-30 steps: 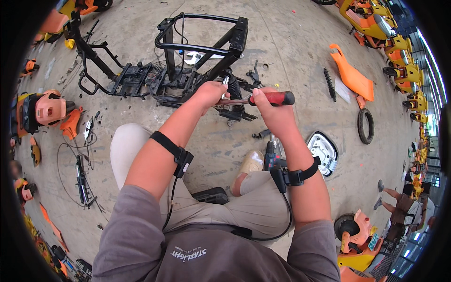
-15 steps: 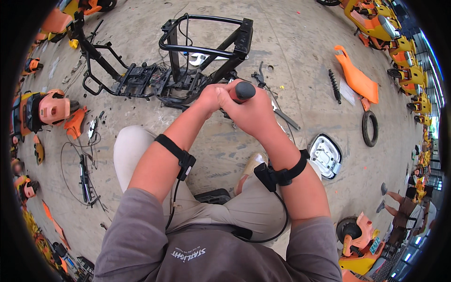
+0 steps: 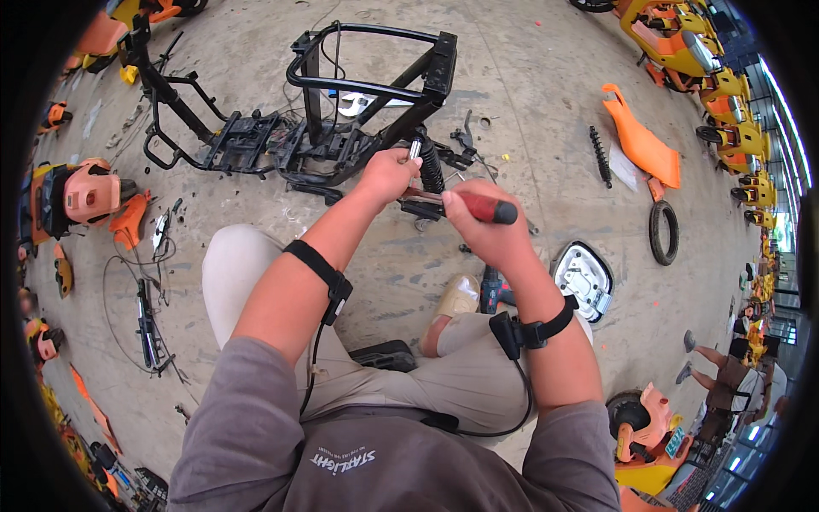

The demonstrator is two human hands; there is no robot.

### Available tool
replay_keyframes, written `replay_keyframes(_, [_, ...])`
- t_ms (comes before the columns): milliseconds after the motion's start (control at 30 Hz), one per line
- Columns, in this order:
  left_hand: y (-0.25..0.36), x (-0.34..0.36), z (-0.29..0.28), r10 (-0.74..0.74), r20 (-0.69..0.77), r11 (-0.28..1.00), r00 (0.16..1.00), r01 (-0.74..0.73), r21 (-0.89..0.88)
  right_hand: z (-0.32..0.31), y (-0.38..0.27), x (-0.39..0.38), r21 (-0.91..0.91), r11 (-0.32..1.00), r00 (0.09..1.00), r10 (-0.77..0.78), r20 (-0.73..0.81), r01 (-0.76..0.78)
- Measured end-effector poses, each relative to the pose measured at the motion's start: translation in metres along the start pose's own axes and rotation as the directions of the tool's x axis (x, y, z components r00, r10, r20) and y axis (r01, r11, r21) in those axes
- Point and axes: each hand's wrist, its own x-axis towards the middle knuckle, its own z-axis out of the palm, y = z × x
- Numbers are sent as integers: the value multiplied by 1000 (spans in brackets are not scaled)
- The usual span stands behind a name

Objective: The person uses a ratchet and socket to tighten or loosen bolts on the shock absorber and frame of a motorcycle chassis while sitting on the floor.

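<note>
A hand tool with a red-and-black handle (image 3: 488, 207) and a metal shaft lies sideways in the closed fingers of my right hand (image 3: 485, 237). Its shaft runs left toward my left hand (image 3: 389, 177), whose fingers are pinched around a short silver metal cylinder (image 3: 415, 151). My fingers hide whether the two parts join. Both hands are at the near right end of a black scooter frame (image 3: 341, 154). A black coil-spring shock absorber (image 3: 432, 168) stands there, right beside my left fingers.
A red-and-black power tool (image 3: 492, 291) lies near my shoe, with a white-lined shell part (image 3: 583, 282) to its right. Further right are a loose shock absorber (image 3: 601, 157), an orange panel (image 3: 641, 141) and a tyre (image 3: 663, 233). Cables (image 3: 128, 294) lie left; scooters (image 3: 740, 136) line the right.
The handle has swung from pointing up at me to lying toward the right. My right hand has moved right and down, away from my left, uncovering the shock absorber and the silver cylinder.
</note>
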Motion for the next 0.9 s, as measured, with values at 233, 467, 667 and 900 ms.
replay_keyframes(233, [-23,23,-5,25,-157,980,987,7,201,10,7,0,7,998,998,56,0,-56])
replay_keyframes(467, [13,-14,-1,72,-105,954,992,-37,299,1,-14,14,273,952,989,124,77,-140])
replay_keyframes(667, [24,-25,-6,79,-117,975,990,-52,215,-10,-16,24,452,858,968,240,69,-245])
replay_keyframes(900, [19,-16,-1,101,-100,969,990,-75,237,-10,-7,22,465,863,978,203,39,-198])
